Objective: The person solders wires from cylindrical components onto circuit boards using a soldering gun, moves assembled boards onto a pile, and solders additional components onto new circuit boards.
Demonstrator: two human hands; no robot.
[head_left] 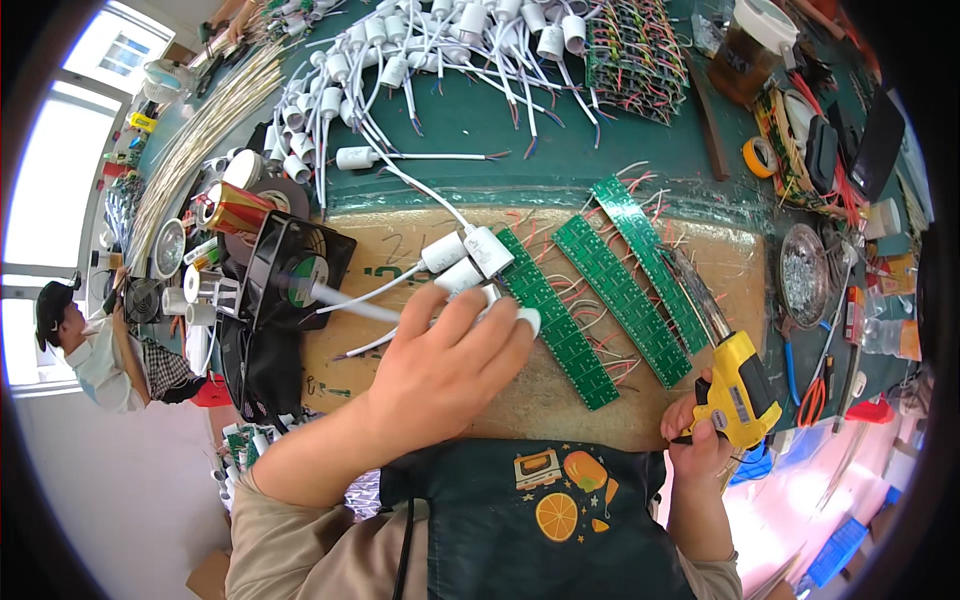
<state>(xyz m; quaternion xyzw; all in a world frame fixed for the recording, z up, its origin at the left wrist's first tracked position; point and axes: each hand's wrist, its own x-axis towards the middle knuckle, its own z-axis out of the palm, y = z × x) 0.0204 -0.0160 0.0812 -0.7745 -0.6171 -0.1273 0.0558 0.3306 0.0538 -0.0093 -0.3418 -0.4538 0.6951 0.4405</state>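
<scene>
Over the middle of the brown work board [420, 220], my left hand [440, 365] curls its fingers down around white cylinders with cables; the fingers partly hide them. Just beyond the fingertips lie more of these white cabled cylinders [488, 252], close together. My right hand [697, 435] is wrapped round the handle of a yellow and black soldering gun [740, 395]. Its metal tip points up and away, over the rightmost of three green circuit board strips [560, 325]. The strips lie side by side on a slant, with thin red and white wires sticking out along their edges.
A black fan [300, 265] stands left of the board. Beyond it, a big heap of white cabled cylinders [400, 45] covers the far green table, beside a stack of wired boards [640, 55]. At right are orange tape [760, 157], a metal dish [803, 270] and pliers [790, 360].
</scene>
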